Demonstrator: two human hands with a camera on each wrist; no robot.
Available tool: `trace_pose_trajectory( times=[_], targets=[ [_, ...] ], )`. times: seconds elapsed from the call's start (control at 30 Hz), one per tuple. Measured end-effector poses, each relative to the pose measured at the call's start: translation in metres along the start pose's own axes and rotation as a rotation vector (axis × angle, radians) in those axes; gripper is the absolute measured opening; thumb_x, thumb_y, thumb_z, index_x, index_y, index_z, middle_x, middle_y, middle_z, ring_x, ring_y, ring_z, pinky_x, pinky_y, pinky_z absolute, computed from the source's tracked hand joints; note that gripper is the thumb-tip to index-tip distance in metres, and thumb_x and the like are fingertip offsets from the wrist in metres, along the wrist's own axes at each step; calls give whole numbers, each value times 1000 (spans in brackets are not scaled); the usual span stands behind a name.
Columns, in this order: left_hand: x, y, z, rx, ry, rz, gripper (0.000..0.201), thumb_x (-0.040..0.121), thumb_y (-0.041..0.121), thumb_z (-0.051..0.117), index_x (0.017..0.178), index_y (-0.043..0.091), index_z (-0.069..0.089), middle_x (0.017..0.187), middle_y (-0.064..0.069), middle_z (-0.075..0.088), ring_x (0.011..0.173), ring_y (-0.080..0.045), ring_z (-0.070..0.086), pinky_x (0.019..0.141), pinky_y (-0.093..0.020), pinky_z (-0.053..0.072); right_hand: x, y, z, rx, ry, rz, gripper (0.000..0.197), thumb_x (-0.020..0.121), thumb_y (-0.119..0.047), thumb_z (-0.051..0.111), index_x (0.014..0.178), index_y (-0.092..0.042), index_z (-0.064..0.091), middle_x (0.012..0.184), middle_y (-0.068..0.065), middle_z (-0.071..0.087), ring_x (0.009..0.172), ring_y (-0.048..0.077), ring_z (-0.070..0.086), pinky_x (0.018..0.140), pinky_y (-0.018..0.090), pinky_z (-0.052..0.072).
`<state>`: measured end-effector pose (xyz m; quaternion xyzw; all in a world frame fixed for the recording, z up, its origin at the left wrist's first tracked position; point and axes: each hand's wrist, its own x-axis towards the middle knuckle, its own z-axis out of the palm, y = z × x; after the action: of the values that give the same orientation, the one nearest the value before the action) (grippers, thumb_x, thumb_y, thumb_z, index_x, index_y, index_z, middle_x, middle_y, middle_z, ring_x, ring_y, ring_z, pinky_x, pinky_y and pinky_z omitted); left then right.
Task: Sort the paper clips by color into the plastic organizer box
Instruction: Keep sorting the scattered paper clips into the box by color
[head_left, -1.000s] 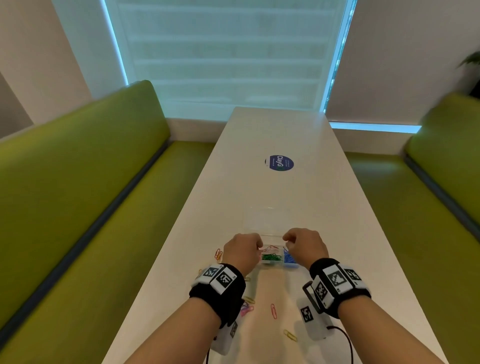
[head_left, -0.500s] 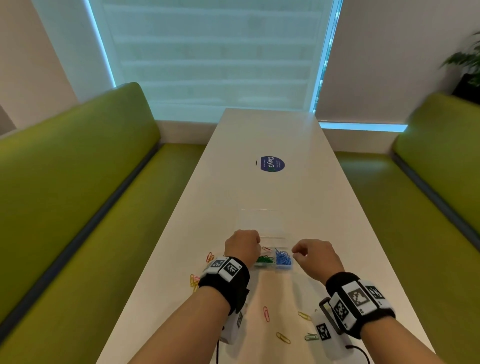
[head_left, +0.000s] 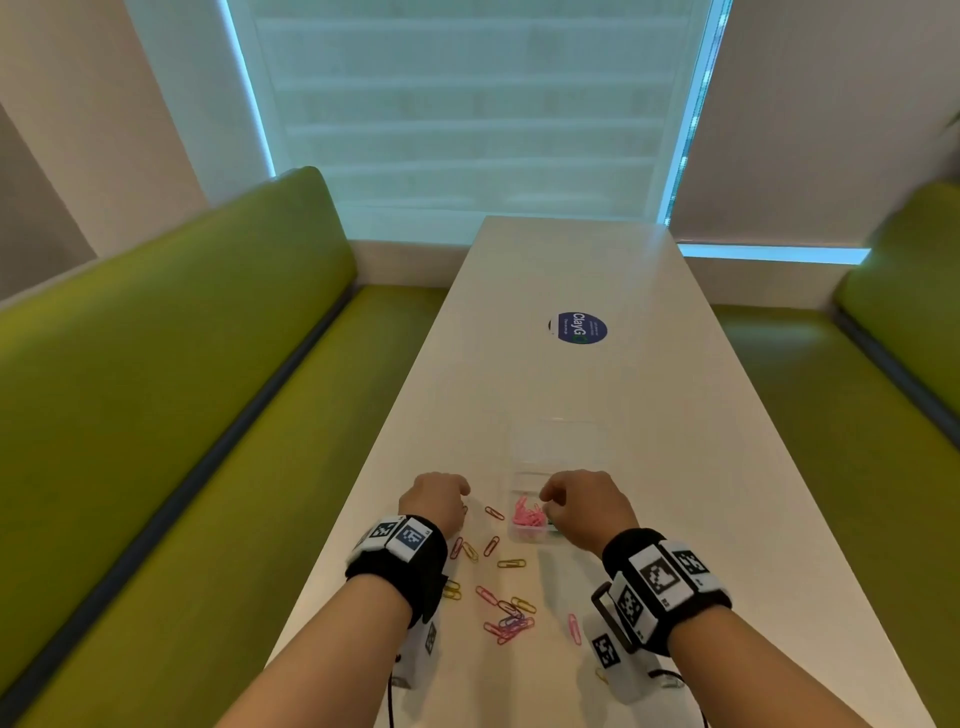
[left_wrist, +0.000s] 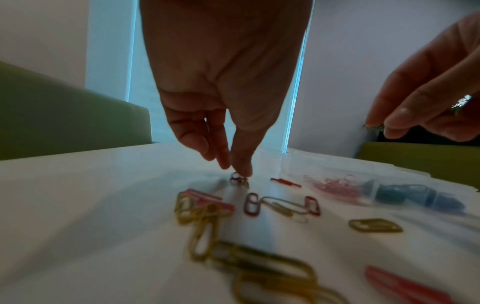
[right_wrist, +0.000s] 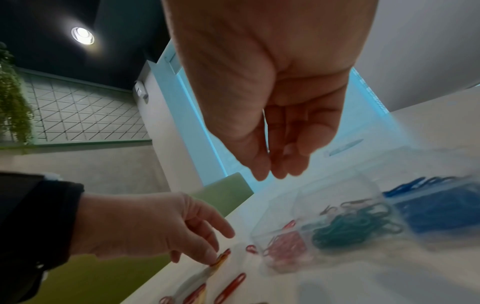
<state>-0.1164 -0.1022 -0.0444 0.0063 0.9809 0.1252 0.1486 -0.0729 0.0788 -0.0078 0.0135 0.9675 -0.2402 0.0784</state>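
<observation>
The clear organizer box (head_left: 515, 531) lies on the white table between my hands, its lid (head_left: 558, 441) folded back. Pink clips (head_left: 529, 517) fill its left compartment, green clips (right_wrist: 355, 228) the middle and blue clips (right_wrist: 436, 209) the right. My left hand (left_wrist: 237, 170) is left of the box, thumb and forefinger pinching a red clip (left_wrist: 238, 178) that lies on the table. My right hand (right_wrist: 275, 174) hovers over the box with bunched fingers; in the left wrist view a small dark clip (left_wrist: 374, 127) shows at its fingertips.
Loose red, yellow, pink and purple clips (head_left: 506, 618) are scattered on the table (head_left: 675, 467) in front of the box. A round blue sticker (head_left: 579, 327) lies farther back. Green benches (head_left: 156, 415) run along both sides.
My left hand has moved off the box to the loose clips on its left. My right hand has dropped toward the clips and come back over the box.
</observation>
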Motion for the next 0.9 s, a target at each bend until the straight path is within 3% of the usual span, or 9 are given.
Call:
trace_pose_trajectory(
  times=[0.1, 0.37, 0.5, 0.6, 0.7, 0.9],
  targets=[
    [-1, -3, 2, -2, -10, 19, 32, 94, 19, 52, 124, 24, 60, 130, -5, 55, 117, -22, 55, 97, -32, 48, 1, -9, 7, -10, -27, -8, 25, 91, -20, 52, 112, -20, 67, 115, -1, 66, 105, 15, 60, 90, 28, 50],
    [-3, -9, 5, -111, -10, 1, 18, 86, 19, 64, 102, 21, 72, 111, -1, 69, 102, -19, 64, 84, -27, 51, 2, -37, 28, -96, -141, -45, 30, 92, -24, 52, 120, -24, 61, 123, -1, 62, 112, 16, 57, 96, 31, 47],
    [-7, -13, 6, -138, -50, 32, 21, 83, 19, 67, 104, 23, 71, 111, 0, 69, 101, -18, 65, 86, -27, 53, -1, -49, 43, -198, -293, -89, 44, 94, -20, 46, 137, -27, 45, 142, 2, 48, 129, 20, 46, 106, 35, 41],
    [-7, -17, 7, -164, -49, 44, 26, 84, 19, 67, 109, 22, 68, 116, -1, 65, 105, -18, 63, 89, -29, 52, -5, -55, 52, -280, -400, -87, 46, 98, -24, 38, 143, -30, 34, 142, 7, 47, 126, 24, 49, 100, 36, 45],
    [-6, -20, 8, -167, -39, 59, 28, 85, 18, 65, 113, 20, 66, 119, -1, 64, 107, -18, 61, 91, -29, 50, -7, -57, 56, -352, -427, -83, 45, 99, -24, 36, 143, -31, 33, 135, 9, 52, 119, 25, 54, 93, 36, 49],
    [-8, -20, 11, -157, -36, 70, 25, 89, 13, 58, 112, 21, 65, 120, -2, 62, 107, -19, 61, 91, -29, 51, -5, -46, 53, -318, -445, -32, 52, 94, -13, 41, 140, -37, 39, 146, 2, 42, 130, 20, 46, 104, 34, 43]
  ],
)
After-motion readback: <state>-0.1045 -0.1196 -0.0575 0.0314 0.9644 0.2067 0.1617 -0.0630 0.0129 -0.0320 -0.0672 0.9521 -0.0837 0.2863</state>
